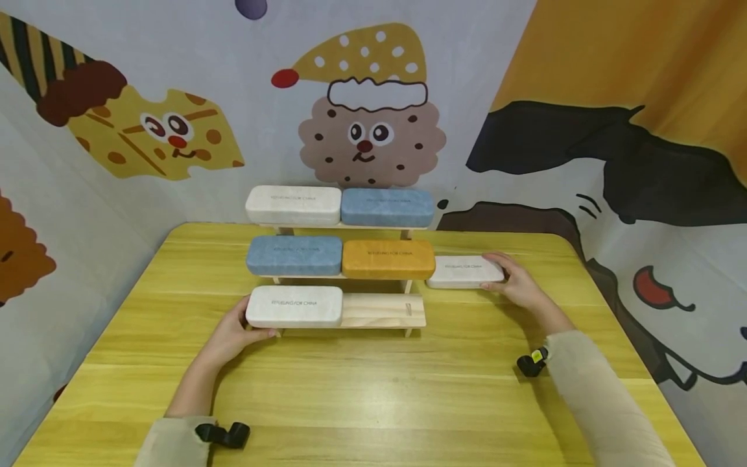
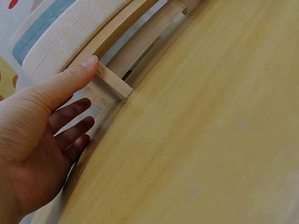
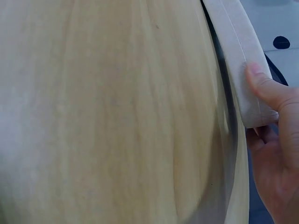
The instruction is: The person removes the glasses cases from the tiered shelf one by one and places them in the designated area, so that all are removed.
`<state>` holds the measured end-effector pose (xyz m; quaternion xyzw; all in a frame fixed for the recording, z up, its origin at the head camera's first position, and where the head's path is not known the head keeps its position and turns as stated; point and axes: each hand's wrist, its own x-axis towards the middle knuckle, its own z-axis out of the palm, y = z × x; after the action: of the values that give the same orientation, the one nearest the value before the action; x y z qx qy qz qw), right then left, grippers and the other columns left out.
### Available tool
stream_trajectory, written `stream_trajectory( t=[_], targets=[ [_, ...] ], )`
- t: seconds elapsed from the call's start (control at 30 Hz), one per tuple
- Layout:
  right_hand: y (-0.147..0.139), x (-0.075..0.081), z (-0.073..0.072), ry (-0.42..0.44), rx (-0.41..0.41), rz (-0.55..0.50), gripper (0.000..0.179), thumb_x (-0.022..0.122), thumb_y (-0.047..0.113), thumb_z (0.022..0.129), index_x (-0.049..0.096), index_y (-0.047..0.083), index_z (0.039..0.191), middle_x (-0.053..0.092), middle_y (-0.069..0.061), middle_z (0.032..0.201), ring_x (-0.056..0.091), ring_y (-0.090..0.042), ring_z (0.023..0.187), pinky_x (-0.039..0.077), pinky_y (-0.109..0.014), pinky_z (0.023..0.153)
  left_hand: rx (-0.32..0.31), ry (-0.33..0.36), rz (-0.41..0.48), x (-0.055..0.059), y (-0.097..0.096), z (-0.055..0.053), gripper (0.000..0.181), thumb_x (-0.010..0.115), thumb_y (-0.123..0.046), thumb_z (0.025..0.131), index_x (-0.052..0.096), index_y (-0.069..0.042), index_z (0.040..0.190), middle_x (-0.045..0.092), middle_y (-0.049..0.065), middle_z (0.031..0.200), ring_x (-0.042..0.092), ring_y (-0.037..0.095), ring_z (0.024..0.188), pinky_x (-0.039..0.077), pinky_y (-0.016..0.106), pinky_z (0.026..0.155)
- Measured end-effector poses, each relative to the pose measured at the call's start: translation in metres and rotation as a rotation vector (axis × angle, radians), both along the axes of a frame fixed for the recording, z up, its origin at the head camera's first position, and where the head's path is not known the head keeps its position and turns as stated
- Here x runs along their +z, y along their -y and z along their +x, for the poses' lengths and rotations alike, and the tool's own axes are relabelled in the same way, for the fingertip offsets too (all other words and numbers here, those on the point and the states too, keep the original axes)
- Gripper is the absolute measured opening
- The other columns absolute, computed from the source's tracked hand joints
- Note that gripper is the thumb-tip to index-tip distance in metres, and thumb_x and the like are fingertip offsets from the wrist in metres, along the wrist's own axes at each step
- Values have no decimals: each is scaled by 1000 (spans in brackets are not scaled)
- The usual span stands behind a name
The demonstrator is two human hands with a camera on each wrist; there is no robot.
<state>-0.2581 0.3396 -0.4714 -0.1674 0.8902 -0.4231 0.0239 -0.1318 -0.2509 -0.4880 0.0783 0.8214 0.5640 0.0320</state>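
Note:
My right hand [image 1: 516,280] grips the right end of a white glasses case [image 1: 458,271] beside the wooden stand. In the right wrist view the thumb lies on the side of that case [image 3: 239,60], fingers partly hidden beneath. At the left, my left hand [image 1: 229,334] holds the left end of the three-step display stand [image 1: 379,312], next to a white glasses case [image 1: 292,308] on the bottom step. The left wrist view has the thumb on the step's wooden end [image 2: 112,80]; the index finger is mostly hidden and the other fingers are loosely bent.
On the middle step sit a blue case [image 1: 294,256] and a mustard-yellow case [image 1: 388,261]. Above them, the top step bears a white case [image 1: 293,206] and a blue case [image 1: 387,209]. The wooden table [image 1: 362,389] meets a cartoon-printed cloth [image 1: 262,149] behind.

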Motion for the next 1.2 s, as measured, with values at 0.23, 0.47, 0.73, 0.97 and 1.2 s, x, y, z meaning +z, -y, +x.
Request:
stream_trajectory(
  t=[0.23, 0.47, 0.73, 0.97, 1.2],
  targets=[
    [1, -2, 1, 33, 13, -20, 69, 74, 8, 84, 40, -2, 143, 30, -22, 148, 37, -36, 126, 32, -16, 94, -2, -8, 3, 1, -1, 1, 88, 82, -15, 78, 31, -1, 148, 45, 20, 138, 40, 34, 125, 35, 16, 91],
    [3, -3, 2, 55, 0, -11, 69, 73, 10, 85, 38, 1, 145, 31, -18, 149, 39, -33, 124, 31, -15, 92, 0, -8, -4, 2, -1, 1, 89, 81, -15, 78, 29, -1, 148, 44, 20, 139, 39, 34, 126, 35, 15, 90],
    [4, -1, 5, 46, 5, -1, 75, 75, 14, 85, 34, -1, 146, 29, -22, 149, 42, -34, 118, 32, -14, 90, 4, -6, -14, 1, -1, 1, 88, 82, -16, 78, 31, -1, 148, 45, 20, 139, 39, 34, 126, 35, 16, 91],
    [6, 11, 16, 47, -55, -51, 84, 76, 14, 83, 26, 1, 149, 22, -26, 151, 28, -47, 131, 27, -56, 103, 4, -7, -5, 0, -1, 1, 88, 82, -15, 77, 31, -1, 148, 44, 20, 139, 38, 34, 127, 33, 14, 91],
    [22, 37, 33, -51, -128, -157, 76, 73, 7, 86, 30, 0, 148, 30, -25, 148, 25, -45, 135, 20, -55, 107, -1, -12, 11, 0, -1, 0, 89, 82, -13, 77, 30, -1, 148, 43, 20, 140, 37, 34, 128, 33, 13, 91]
  ],
)
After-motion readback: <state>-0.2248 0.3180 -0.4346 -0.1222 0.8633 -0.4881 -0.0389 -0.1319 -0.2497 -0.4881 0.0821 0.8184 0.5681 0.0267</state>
